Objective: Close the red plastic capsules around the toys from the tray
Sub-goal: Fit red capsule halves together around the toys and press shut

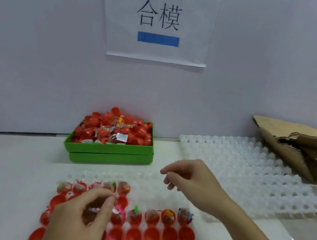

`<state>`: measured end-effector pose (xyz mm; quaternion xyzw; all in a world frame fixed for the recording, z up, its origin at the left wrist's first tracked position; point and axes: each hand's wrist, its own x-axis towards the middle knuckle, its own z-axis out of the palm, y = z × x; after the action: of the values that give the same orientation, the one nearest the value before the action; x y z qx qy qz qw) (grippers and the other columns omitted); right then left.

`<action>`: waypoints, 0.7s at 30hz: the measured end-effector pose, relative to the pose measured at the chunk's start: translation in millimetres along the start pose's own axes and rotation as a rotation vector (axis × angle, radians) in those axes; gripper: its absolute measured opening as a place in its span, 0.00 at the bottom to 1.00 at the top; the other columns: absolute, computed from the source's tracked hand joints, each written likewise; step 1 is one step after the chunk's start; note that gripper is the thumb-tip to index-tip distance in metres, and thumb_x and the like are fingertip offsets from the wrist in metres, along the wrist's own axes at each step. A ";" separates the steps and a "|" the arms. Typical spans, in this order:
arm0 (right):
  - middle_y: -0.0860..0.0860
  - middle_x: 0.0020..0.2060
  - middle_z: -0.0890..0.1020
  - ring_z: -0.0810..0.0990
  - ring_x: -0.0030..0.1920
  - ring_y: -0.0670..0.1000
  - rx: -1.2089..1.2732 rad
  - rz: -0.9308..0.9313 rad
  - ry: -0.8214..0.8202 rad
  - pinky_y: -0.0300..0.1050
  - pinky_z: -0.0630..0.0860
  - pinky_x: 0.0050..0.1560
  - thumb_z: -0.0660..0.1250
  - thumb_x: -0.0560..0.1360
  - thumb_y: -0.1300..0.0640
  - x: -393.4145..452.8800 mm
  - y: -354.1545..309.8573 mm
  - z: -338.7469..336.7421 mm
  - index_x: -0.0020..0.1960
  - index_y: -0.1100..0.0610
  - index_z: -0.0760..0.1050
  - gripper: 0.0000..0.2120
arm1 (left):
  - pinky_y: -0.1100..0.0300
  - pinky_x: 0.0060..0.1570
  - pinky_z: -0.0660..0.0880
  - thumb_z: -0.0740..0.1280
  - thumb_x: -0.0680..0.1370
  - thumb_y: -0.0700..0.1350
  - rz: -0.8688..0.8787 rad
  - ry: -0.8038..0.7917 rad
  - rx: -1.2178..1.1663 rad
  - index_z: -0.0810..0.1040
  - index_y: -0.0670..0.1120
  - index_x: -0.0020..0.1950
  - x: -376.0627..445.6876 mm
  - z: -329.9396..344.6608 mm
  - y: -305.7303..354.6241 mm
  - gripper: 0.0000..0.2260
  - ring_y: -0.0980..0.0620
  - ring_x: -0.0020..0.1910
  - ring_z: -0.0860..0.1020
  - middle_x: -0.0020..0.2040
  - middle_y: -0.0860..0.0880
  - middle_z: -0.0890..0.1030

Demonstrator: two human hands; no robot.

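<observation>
A clear dimpled tray [144, 179] lies in front of me, holding several red capsule halves [152, 236], many with small bagged toys in them. My left hand [79, 219] hovers over the tray's left part, fingers curled round a red capsule half with a bagged toy [95, 210] in it. My right hand [189, 178] floats above the tray's bare far right corner, fingers loosely curled and holding nothing. A green box [110, 153] behind the tray is heaped with red capsule halves [114, 129] and toy bags.
A second, bare white dimpled tray [249, 171] lies to the right by the wall. Torn cardboard [298, 150] sits at the far right. A white wall with a taped paper sign [161, 20] stands just behind the table.
</observation>
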<state>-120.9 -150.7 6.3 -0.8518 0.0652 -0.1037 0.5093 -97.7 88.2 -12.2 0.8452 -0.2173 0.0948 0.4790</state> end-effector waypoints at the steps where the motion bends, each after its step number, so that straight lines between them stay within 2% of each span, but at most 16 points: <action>1: 0.48 0.36 0.86 0.83 0.37 0.42 -0.082 -0.025 -0.072 0.33 0.77 0.39 0.67 0.77 0.62 -1.9 -3.2 9.0 0.47 0.53 0.85 0.09 | 0.79 0.36 0.73 0.73 0.73 0.38 0.029 -0.007 0.036 0.82 0.58 0.36 -2.6 -0.7 2.9 0.14 0.68 0.42 0.80 0.33 0.62 0.82; 4: 0.42 0.36 0.84 0.81 0.38 0.38 -0.318 -0.098 -0.162 0.29 0.74 0.40 0.69 0.76 0.60 -1.2 -11.2 30.6 0.48 0.52 0.85 0.07 | 0.80 0.41 0.70 0.70 0.76 0.43 0.083 -0.069 0.166 0.82 0.55 0.44 -2.6 -10.3 -0.7 0.06 0.71 0.44 0.77 0.37 0.66 0.78; 7: 0.43 0.40 0.85 0.80 0.39 0.39 -0.470 -0.169 -0.178 0.29 0.74 0.42 0.69 0.76 0.59 7.5 -16.3 47.2 0.49 0.53 0.85 0.06 | 0.78 0.43 0.68 0.65 0.78 0.50 0.095 -0.068 0.215 0.81 0.56 0.44 -6.7 -10.7 -2.6 0.06 0.67 0.43 0.76 0.38 0.63 0.79; 11: 0.45 0.40 0.85 0.80 0.38 0.41 -0.583 -0.214 -0.211 0.36 0.78 0.42 0.70 0.75 0.58 22.0 -30.0 71.6 0.47 0.53 0.86 0.06 | 0.76 0.41 0.69 0.65 0.79 0.46 0.087 -0.026 0.198 0.81 0.52 0.42 -3.7 -13.6 -8.0 0.08 0.63 0.42 0.77 0.35 0.59 0.79; 15: 0.49 0.40 0.85 0.82 0.40 0.50 -0.790 -0.200 -0.269 0.48 0.83 0.43 0.70 0.72 0.60 31.7 -40.7 90.9 0.45 0.54 0.85 0.06 | 0.79 0.42 0.68 0.65 0.79 0.44 0.106 -0.018 0.188 0.82 0.51 0.44 -3.9 -14.4 -9.1 0.08 0.65 0.44 0.77 0.37 0.60 0.80; 18: 0.50 0.42 0.83 0.81 0.40 0.53 -0.912 -0.226 -0.249 0.46 0.80 0.40 0.68 0.71 0.62 31.4 -42.7 99.4 0.45 0.54 0.83 0.06 | 0.80 0.42 0.67 0.66 0.79 0.44 0.112 0.000 0.181 0.83 0.51 0.44 -3.2 -13.8 -12.4 0.07 0.67 0.45 0.76 0.37 0.61 0.80; 21: 0.48 0.42 0.85 0.82 0.42 0.51 -0.901 -0.255 -0.208 0.48 0.81 0.43 0.68 0.71 0.62 30.5 -47.3 92.9 0.46 0.53 0.84 0.08 | 0.77 0.43 0.70 0.67 0.78 0.44 0.096 0.005 0.182 0.82 0.54 0.44 -1.9 -14.0 -15.7 0.07 0.65 0.44 0.77 0.38 0.62 0.80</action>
<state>-68.5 -55.5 8.6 -0.9948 -0.0526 -0.0409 0.0766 -91.5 107.6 -17.7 0.8735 -0.2469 0.1393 0.3957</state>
